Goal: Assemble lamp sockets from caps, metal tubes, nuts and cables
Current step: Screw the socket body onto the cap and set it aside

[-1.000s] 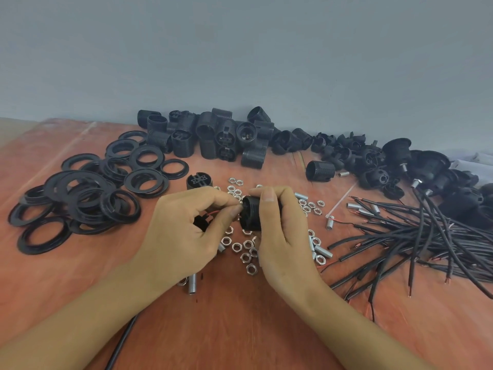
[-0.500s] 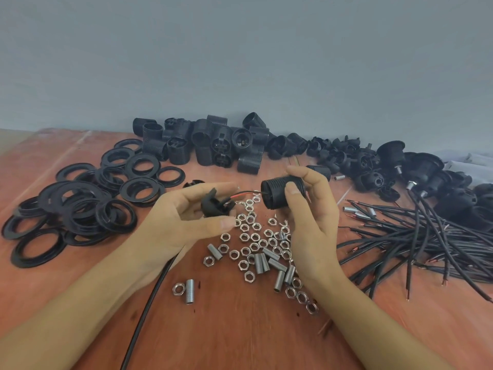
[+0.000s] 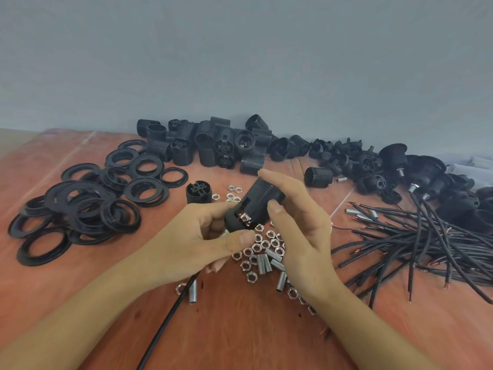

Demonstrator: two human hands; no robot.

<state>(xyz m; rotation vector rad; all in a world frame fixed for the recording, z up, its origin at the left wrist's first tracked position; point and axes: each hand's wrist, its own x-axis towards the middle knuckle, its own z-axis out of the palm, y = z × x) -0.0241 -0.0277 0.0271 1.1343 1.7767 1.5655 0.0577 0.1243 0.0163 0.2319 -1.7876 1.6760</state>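
Note:
A black threaded socket body (image 3: 260, 200) is held tilted above the table between both hands. My right hand (image 3: 296, 228) grips its ribbed barrel with thumb and fingers. My left hand (image 3: 197, 244) pinches the black cap (image 3: 231, 222) at its lower end, where metal contacts show. A black cable (image 3: 170, 316) runs from under my left hand down to the frame's bottom edge. Loose nuts (image 3: 264, 245) and short metal tubes (image 3: 262, 264) lie scattered beneath the hands.
Black rings (image 3: 80, 206) are piled at the left. Socket bodies (image 3: 213, 148) and caps (image 3: 346, 158) line the back by the wall. A bundle of black cables (image 3: 426, 241) lies at the right, with assembled sockets (image 3: 426, 172) behind it. One socket insert (image 3: 198, 192) stands alone.
The hands pulled apart half a second ago, cap in the left and socket body in the right with wires between. Now they have come back together and the body meets the cap.

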